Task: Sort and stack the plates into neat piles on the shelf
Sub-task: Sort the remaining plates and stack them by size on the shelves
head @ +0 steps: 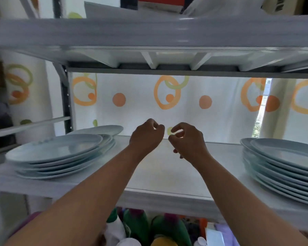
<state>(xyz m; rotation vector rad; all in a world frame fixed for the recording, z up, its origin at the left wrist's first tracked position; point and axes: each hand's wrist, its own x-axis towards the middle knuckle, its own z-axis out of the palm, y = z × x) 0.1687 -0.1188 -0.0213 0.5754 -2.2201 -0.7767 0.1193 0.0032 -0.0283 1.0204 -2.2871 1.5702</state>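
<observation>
Head view: both empty hands, left hand (146,137) and right hand (188,141), hover with fingers loosely curled over bare shelf (160,171) between the left plate pile (60,155) and the frame-cropped right plate pile (283,164).

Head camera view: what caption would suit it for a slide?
Two empty hands (left, right) hover between two stacks of pale blue ceramic plates (left, right) on a white shelf.

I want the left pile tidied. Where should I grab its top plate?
Probably by the near rim of the top plate, from the front: it overhangs the pile toward you, leaving room for fingers underneath, and both hands are empty.
</observation>
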